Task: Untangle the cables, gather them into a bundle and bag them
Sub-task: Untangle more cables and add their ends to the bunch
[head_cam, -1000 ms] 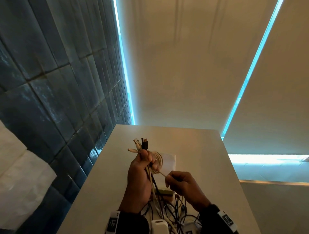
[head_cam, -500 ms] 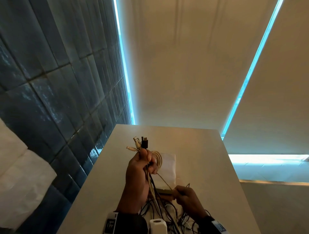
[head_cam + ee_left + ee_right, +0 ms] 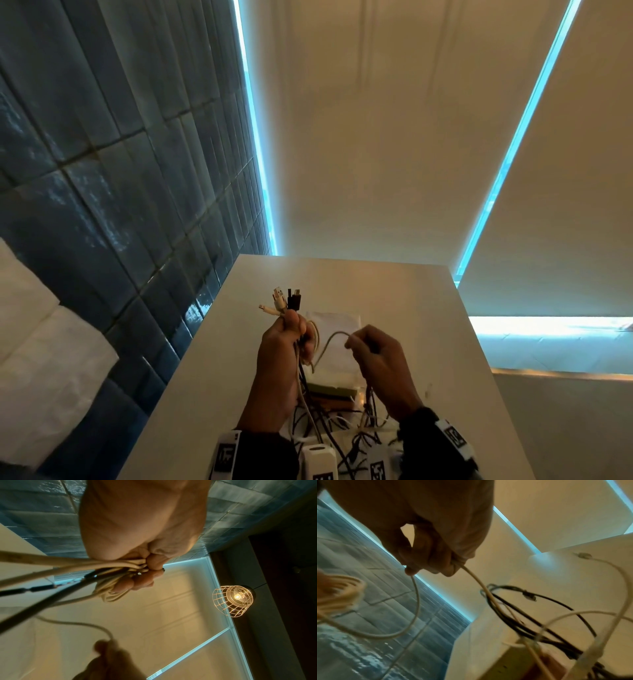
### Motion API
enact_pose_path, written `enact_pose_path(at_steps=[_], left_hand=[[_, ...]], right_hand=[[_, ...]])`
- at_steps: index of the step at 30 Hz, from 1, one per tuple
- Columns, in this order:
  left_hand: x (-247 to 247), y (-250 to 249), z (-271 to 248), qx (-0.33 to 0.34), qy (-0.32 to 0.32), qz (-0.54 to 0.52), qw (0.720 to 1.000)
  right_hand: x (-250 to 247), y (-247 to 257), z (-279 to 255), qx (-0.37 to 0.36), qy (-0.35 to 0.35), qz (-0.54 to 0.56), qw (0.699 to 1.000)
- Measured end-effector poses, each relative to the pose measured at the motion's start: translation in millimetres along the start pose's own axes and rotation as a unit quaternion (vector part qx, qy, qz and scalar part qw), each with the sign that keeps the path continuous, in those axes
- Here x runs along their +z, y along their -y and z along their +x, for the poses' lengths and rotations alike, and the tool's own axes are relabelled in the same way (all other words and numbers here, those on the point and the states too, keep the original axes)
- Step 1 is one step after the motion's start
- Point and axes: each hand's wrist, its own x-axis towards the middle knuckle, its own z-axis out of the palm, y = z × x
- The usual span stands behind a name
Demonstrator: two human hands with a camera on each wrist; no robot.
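Note:
My left hand [image 3: 291,334] grips a bundle of cables [image 3: 118,566] held upright over the white table [image 3: 394,301]. White and black plug ends [image 3: 287,299] stick out above its fist, and cream coils [image 3: 113,595] hang beside its fingers. My right hand [image 3: 368,349] pinches a cream cable [image 3: 325,346] that arcs from the left hand's coil to its fingertips; past them [image 3: 436,566] it runs down into a tangle of black and white cables [image 3: 530,615] on the table. A flat pale bag [image 3: 334,320] lies on the table behind my hands.
A small green and brown block [image 3: 334,394] sits on the table under the cables. A dark blue tiled wall [image 3: 120,205] runs along the table's left side. Pale blinds [image 3: 376,137] hang behind the table. A caged lamp [image 3: 234,600] hangs overhead.
My right hand has come back up from low near the tangle and moved right, drawing the cream cable into a raised arc. The left hand holds the bundle in place.

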Motion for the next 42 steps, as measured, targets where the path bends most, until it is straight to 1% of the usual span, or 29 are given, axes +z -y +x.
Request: enact_pose_path(at_steps=[3,6,7,9,12,14,15,18,21,26,30,36,42], left_hand=[[2.2,1.6,-1.1,-0.023,-0.004,0.019,1.0],[5.3,3.9,-1.4,-0.046,0.006,0.058,0.997],[6.6,4.0,-1.8,-0.053,0.008,0.052,0.997],[8.6,1.8,-3.4,-0.071,0.012,0.007,0.997],[8.3,-2.4,-3.8,-0.069,0.038,-0.098,0.992],[6.1,-6.0,-1.9,-0.06,0.056,-0.167,0.982],[5.2,-7.7,-0.9,-0.058,0.061,-0.197,0.977],[4.0,-9.1,0.4,-0.044,0.062,-0.229,0.97],[5.0,-8.9,-2.3,-0.024,0.063,-0.212,0.975],[6.1,-8.4,-3.6,-0.001,0.081,-0.193,0.978],[6.1,-5.1,-2.8,0.003,0.075,-0.182,0.98],[6.8,-3.8,-4.0,0.005,0.06,-0.186,0.981],[8.7,-4.5,-7.0,0.021,0.062,-0.176,0.982]], right_hand=[[4.1,26.7,-3.7,-0.041,0.02,0.044,0.998],[7.4,41.1,-7.7,-0.068,0.057,0.074,0.993],[8.2,43.7,-8.5,-0.072,0.071,0.084,0.991],[8.7,47.6,-10.3,-0.071,0.102,0.103,0.987],[4.7,44.3,-12.3,-0.037,0.134,0.094,0.986],[0.8,38.2,-15.6,-0.008,0.157,0.068,0.985],[-1.0,34.5,-17.2,0.013,0.172,0.071,0.982],[-3.7,23.7,-21.7,0.078,0.2,0.102,0.971],[-4.2,13.7,-24.5,0.102,0.201,0.09,0.97],[-2.9,2.0,-24.4,0.127,0.174,0.093,0.972],[-0.1,-9.2,-23.7,0.138,0.151,0.107,0.973],[5.6,-31.4,-22.1,0.176,0.113,0.13,0.969],[9.2,-41.7,-19.6,0.167,0.102,0.152,0.969]])
